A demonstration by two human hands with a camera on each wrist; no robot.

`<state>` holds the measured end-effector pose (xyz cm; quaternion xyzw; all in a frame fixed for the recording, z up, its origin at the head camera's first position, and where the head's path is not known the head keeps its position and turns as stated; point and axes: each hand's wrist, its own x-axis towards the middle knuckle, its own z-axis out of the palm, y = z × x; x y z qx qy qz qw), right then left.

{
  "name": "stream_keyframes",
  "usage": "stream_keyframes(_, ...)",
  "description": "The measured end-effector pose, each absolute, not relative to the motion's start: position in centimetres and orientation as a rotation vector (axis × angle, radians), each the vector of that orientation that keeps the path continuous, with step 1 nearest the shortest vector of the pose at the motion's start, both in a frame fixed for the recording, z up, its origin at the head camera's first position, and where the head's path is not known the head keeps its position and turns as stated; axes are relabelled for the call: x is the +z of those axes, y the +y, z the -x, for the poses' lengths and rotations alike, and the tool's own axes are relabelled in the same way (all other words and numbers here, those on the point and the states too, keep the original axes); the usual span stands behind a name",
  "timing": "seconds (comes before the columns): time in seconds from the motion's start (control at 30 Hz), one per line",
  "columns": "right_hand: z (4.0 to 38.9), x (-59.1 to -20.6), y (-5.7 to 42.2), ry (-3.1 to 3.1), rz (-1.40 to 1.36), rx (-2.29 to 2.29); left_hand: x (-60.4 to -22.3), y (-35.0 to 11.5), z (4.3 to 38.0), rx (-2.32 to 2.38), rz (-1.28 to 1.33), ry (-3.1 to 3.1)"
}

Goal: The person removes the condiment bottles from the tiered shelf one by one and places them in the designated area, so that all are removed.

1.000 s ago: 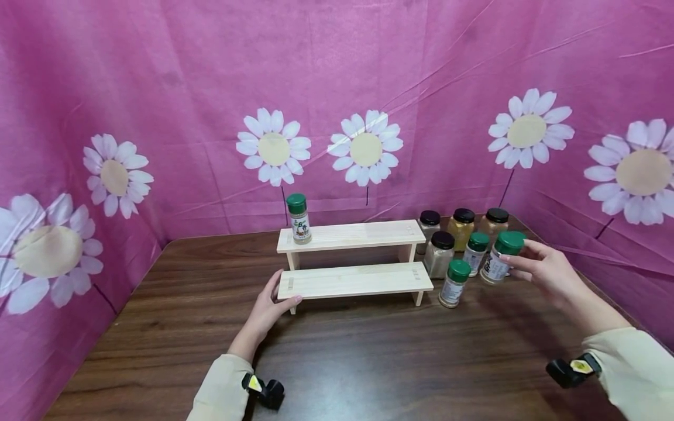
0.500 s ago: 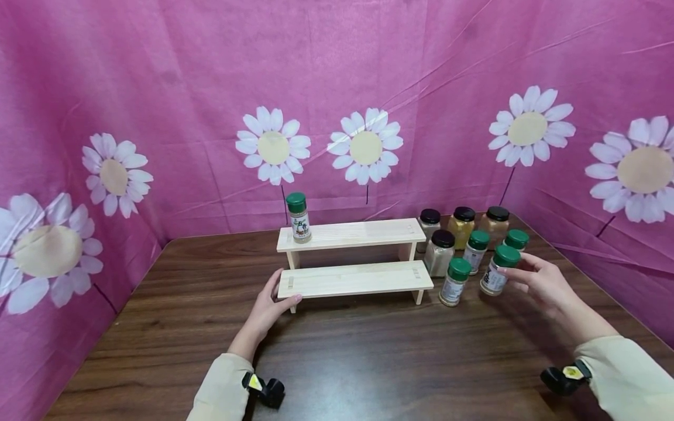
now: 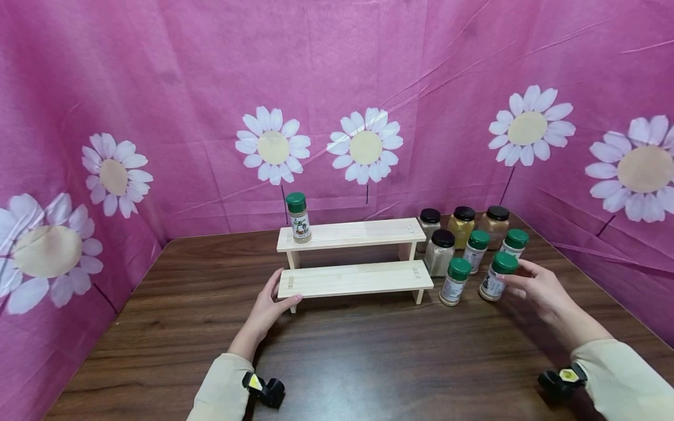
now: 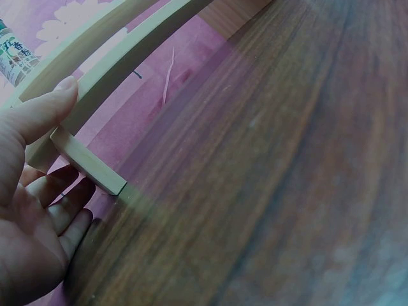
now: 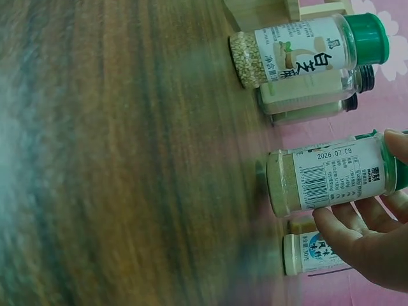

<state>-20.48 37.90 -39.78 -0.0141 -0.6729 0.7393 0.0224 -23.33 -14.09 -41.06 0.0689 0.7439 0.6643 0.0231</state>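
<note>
My left hand (image 3: 265,308) holds the left end of the lower step of a two-tier wooden shelf (image 3: 353,280). In the left wrist view its thumb lies on the board's front edge, with the other fingers beside the short leg (image 4: 89,162). On the right, my right hand (image 3: 544,292) pinches a green-capped spice jar (image 3: 492,285) between thumb and fingers. That jar stands upright, its printed label (image 5: 338,175) facing the right wrist camera. To its left is a green-capped jar of white sesame seeds (image 3: 451,290). Another green-capped jar (image 3: 296,225) stands on the upper step's left end.
Two more green-capped jars (image 3: 475,257) (image 3: 515,241) stand just behind the held one. Several black-capped jars (image 3: 439,257) crowd the shelf's right end. A pink cloth with daisies (image 3: 337,70) hangs behind the brown wooden table (image 3: 358,362).
My right hand has brought the green-capped spice jar nearer to me and lower, uncovering another green-capped jar behind it. My left hand has stayed on the shelf.
</note>
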Motion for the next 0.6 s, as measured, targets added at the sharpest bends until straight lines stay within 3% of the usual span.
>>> stream_keyframes(0.3,20.5,-40.5,38.1,-2.107,0.057,2.265,-41.2,-14.1,23.5,2.049,-0.210,2.313)
stream_keyframes(0.6,19.0,-37.5,36.3,-2.114,0.043,2.323,-41.2,-14.1,23.4,2.041,-0.207,2.329)
